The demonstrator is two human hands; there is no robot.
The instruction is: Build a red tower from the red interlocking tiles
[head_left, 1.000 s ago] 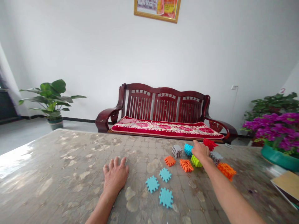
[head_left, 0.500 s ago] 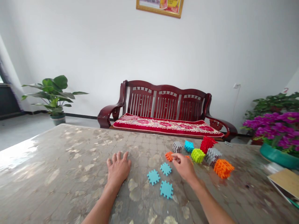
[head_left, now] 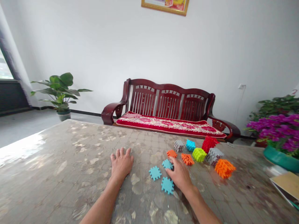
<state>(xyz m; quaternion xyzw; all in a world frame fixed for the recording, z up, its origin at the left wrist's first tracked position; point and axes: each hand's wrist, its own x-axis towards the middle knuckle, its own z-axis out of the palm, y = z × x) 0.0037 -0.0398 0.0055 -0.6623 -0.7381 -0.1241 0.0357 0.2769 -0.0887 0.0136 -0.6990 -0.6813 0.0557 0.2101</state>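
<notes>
My left hand (head_left: 121, 164) lies flat on the patterned table (head_left: 70, 161), fingers apart, holding nothing. My right hand (head_left: 179, 175) rests palm down among flat blue toothed tiles, its fingertips touching the farthest blue tile (head_left: 166, 164). Two more blue tiles lie close by, one (head_left: 155, 173) to its left and one (head_left: 167, 185) beside the palm. Beyond the fingers lie two flat orange tiles (head_left: 172, 153) (head_left: 187, 159).
Built cubes stand at the far right of the tiles: grey (head_left: 179, 145), blue (head_left: 190, 145), green (head_left: 199, 154), red (head_left: 209, 143), grey (head_left: 214, 156), orange (head_left: 224, 168). A pot of purple flowers (head_left: 277, 137) and a book (head_left: 286, 185) sit at the right edge. A wooden sofa (head_left: 168, 115) stands behind.
My right hand drew back from the cubes at the far side and came down onto the blue tiles. My left hand stayed flat on the table.
</notes>
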